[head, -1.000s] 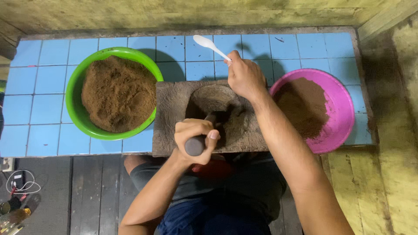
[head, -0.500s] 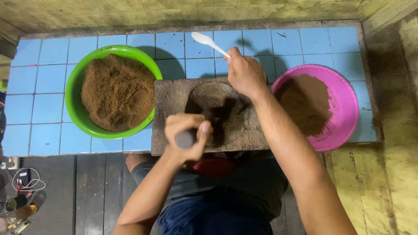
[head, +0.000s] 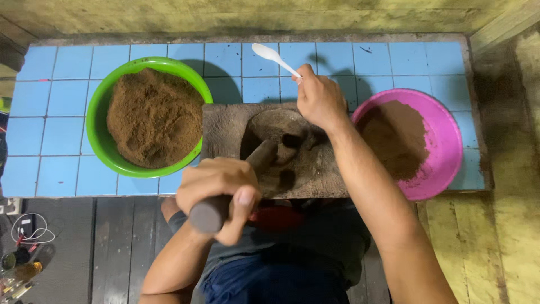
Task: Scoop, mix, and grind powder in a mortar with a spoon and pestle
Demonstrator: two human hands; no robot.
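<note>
A grey stone mortar block (head: 225,126) sits on the blue tiled counter between two bowls. My left hand (head: 220,188) grips a dark stone pestle (head: 264,155) whose tip leans into the mortar's round hollow (head: 278,126). My right hand (head: 319,100) rests on the mortar's far right edge and holds a white plastic spoon (head: 269,55), its bowl pointing away up and left. A green bowl (head: 98,121) heaped with brown powder stands left of the mortar. A pink bowl (head: 447,143) holding a smaller pile of brown powder stands to the right.
The blue tiled counter (head: 50,129) ends at a yellowish wall at the back and right. Dark wooden floorboards (head: 112,247) lie below the counter's near edge. Cables and small items (head: 22,236) lie at the lower left.
My left hand has pulled the pestle's handle toward me and downward, tilting it more. My right hand with the spoon has stayed in place.
</note>
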